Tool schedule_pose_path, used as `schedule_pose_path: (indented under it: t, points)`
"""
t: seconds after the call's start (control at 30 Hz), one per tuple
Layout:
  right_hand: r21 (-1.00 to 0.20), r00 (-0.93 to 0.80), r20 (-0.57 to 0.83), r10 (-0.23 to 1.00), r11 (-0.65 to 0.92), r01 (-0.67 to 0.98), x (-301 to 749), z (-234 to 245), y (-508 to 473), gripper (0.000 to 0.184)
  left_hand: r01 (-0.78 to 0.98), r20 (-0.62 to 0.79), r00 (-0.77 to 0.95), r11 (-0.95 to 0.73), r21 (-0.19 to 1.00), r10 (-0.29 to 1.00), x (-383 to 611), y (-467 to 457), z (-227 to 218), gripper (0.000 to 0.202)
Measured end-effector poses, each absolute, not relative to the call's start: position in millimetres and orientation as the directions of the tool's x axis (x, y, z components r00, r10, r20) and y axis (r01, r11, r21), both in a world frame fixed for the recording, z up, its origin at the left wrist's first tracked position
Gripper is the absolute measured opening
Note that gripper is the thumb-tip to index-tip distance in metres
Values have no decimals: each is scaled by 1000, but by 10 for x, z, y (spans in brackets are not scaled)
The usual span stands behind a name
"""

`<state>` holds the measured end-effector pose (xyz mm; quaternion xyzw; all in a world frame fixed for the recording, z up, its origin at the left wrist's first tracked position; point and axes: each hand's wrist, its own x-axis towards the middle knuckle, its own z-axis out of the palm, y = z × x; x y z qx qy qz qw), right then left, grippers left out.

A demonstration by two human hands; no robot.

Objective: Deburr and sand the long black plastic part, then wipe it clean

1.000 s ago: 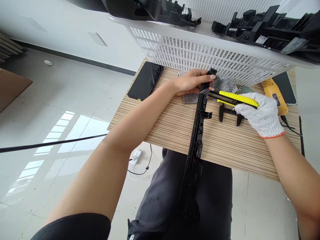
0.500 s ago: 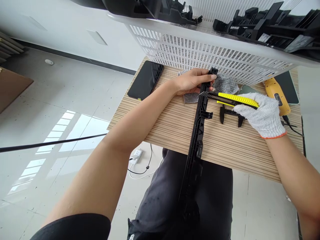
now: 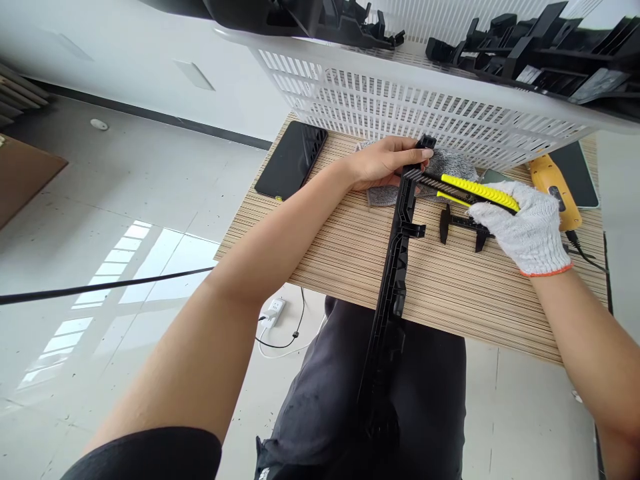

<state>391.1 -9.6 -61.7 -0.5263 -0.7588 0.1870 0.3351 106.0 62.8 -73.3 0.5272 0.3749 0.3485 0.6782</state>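
My bare left hand (image 3: 387,162) grips the far end of a long black plastic trim part (image 3: 395,257), thumb on top. That part runs from the tabletop over the front edge down between my legs. In a white knit glove, my right hand (image 3: 523,215) is closed around a yellow and black utility knife (image 3: 480,193). Its extended blade lies across the part just below my left thumb. Under my left hand and the part's far end is a grey cloth or glove (image 3: 453,170). Black calipers (image 3: 465,225) lie beside my right hand.
A white slatted basket (image 3: 400,100) filled with black plastic parts (image 3: 540,53) stands at the table's back. On the wood-grain table (image 3: 340,250) lie a black phone (image 3: 291,160) at left and a yellow device (image 3: 555,190) with a cable at right. A power strip (image 3: 273,312) sits on the floor.
My right hand has shifted the knife blade up along the part, closer to my left thumb. My left hand and the trim part have stayed in place.
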Motion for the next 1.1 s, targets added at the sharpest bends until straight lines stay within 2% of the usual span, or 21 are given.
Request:
schedule_pose_path:
  t: [0.17,0.3,0.4,0.57,0.87,1.1]
  points:
    - [-631,-261,330,907,417,654,3922,-620,-94,39,-57,-127,511,180,982,850,1072,605,-694,14]
    - [-645,-229,319,920,387,659,3921,-618,-99,37,-71,-123,481,179,981,868,1061,639,-748,15]
    - [-613,-283,350,893,447,651,3914,-613,-101,35,-87,-127,493,194,977,861,1054,649,-764,14]
    - [-604,-268,368,890,448,659,3905,-611,-101,38,-87,-149,499,221,971,854,1060,620,-707,12]
    - [-570,-294,411,863,495,656,3888,-616,-117,38,-122,-168,441,244,962,882,1057,660,-767,9]
    - [-537,-296,444,845,516,668,3869,-626,-123,35,-102,-192,418,256,961,888,1085,557,-620,6]
